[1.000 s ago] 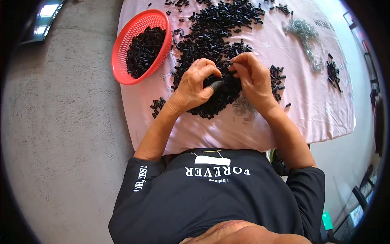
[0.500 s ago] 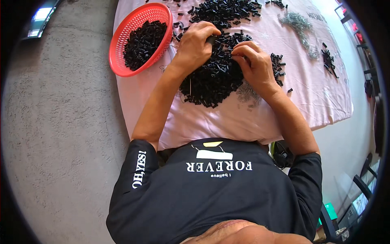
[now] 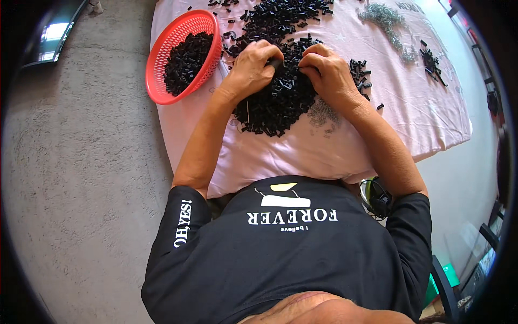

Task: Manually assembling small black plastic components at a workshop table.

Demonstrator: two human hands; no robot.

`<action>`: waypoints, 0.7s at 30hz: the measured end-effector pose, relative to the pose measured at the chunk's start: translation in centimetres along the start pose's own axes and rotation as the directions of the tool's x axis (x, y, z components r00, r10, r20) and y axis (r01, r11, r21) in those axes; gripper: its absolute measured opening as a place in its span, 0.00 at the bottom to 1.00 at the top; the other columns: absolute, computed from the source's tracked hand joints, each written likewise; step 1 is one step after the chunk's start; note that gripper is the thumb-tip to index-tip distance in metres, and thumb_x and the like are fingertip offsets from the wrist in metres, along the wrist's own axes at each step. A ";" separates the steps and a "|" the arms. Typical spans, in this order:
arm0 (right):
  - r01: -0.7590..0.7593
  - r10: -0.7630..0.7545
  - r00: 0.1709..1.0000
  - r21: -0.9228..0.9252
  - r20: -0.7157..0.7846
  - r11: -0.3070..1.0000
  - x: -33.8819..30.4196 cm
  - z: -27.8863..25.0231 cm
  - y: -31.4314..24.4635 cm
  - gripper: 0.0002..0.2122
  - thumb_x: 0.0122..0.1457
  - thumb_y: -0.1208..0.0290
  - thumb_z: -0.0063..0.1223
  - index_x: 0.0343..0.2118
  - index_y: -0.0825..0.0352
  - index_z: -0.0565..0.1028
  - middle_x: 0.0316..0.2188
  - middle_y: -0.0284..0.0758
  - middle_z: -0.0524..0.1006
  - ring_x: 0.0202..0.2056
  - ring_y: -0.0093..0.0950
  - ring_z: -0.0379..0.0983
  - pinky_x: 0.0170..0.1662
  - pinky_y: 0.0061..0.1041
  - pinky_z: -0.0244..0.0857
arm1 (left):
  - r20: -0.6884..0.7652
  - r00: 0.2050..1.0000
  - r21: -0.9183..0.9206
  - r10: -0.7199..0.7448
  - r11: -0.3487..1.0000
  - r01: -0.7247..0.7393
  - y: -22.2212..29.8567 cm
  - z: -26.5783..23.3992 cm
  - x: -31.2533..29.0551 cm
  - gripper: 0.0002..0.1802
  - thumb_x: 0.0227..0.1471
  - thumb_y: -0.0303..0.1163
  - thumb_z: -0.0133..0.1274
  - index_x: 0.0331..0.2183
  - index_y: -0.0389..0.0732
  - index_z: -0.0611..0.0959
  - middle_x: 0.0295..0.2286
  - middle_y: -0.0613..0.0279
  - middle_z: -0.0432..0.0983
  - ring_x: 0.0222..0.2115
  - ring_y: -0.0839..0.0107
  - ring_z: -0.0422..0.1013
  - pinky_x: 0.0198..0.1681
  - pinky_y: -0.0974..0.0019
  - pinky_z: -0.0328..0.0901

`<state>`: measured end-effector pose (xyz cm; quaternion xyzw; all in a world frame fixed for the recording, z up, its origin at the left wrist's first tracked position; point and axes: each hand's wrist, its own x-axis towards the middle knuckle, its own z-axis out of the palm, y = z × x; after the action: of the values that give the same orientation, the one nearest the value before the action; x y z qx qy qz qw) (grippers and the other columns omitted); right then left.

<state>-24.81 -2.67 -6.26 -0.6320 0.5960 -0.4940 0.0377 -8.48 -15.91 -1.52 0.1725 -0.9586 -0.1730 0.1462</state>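
A heap of small black plastic pieces [image 3: 272, 110] lies on the pink-covered table, right below both hands. My left hand [image 3: 251, 70] is closed above the heap's left side, its fingers curled round a small black piece [image 3: 275, 63] that is only partly visible. To the right, my right hand [image 3: 330, 75] is pinched, thumb and index finger together over the heap. Whatever sits between those fingertips is too small to make out. The two hands face each other, a short gap apart. Small silvery metal bits [image 3: 324, 116] lie beside my right wrist.
A red plastic basket [image 3: 152, 73] holding black pieces stands tilted at the left table edge. More black pieces [image 3: 286, 16] spread behind my hands. Tangled silvery parts [image 3: 386, 24] lie at the far right, near a small black cluster [image 3: 431, 65]. A screen [image 3: 51, 38] stands far left.
My left hand has come nearer to me, closer to level with my right hand. The right fingers stay pinched over the heap. The whole view has shifted slightly.
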 end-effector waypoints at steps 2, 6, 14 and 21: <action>-0.001 0.001 1.000 0.002 0.002 1.000 0.1 -0.1 0.1 0.03 0.50 0.77 0.56 0.29 0.66 0.76 0.33 0.36 0.75 0.36 0.38 0.74 0.39 0.32 0.68 | 0.044 0.999 -0.105 -0.011 0.994 0.015 0.8 -0.5 -0.7 0.12 0.44 0.19 0.48 0.34 0.37 0.80 0.32 0.56 0.74 0.38 0.59 0.71 0.44 0.63 0.65; -0.004 0.004 1.000 0.009 0.014 1.000 -0.1 0.2 0.1 0.03 0.50 0.77 0.56 0.29 0.66 0.76 0.33 0.37 0.74 0.36 0.38 0.73 0.39 0.32 0.69 | 0.037 0.999 -0.197 0.007 0.980 0.001 2.1 -0.6 -2.1 0.15 0.43 0.17 0.45 0.35 0.37 0.79 0.33 0.54 0.74 0.38 0.57 0.71 0.44 0.61 0.65; -0.010 0.009 1.000 0.022 0.011 1.000 0.0 0.3 0.0 0.04 0.50 0.78 0.56 0.30 0.67 0.75 0.34 0.38 0.74 0.36 0.39 0.73 0.39 0.33 0.69 | 0.006 1.000 -0.308 -0.029 0.951 0.029 2.7 -1.2 -4.1 0.26 0.37 0.11 0.37 0.40 0.34 0.78 0.37 0.55 0.76 0.42 0.64 0.72 0.51 0.67 0.63; -0.044 0.046 0.999 0.071 -0.028 0.997 0.3 -0.2 0.1 0.05 0.53 0.79 0.53 0.33 0.67 0.75 0.32 0.40 0.74 0.34 0.43 0.73 0.38 0.34 0.68 | -0.046 0.986 -0.474 -0.157 0.872 0.117 3.0 -1.3 -5.7 0.27 0.36 0.10 0.36 0.39 0.35 0.78 0.35 0.55 0.77 0.39 0.66 0.74 0.49 0.67 0.65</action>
<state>-25.01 -2.83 -6.07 -0.6092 0.5930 -0.5228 0.0622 -3.77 -11.44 -0.47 0.2065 -0.8665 -0.4027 0.2108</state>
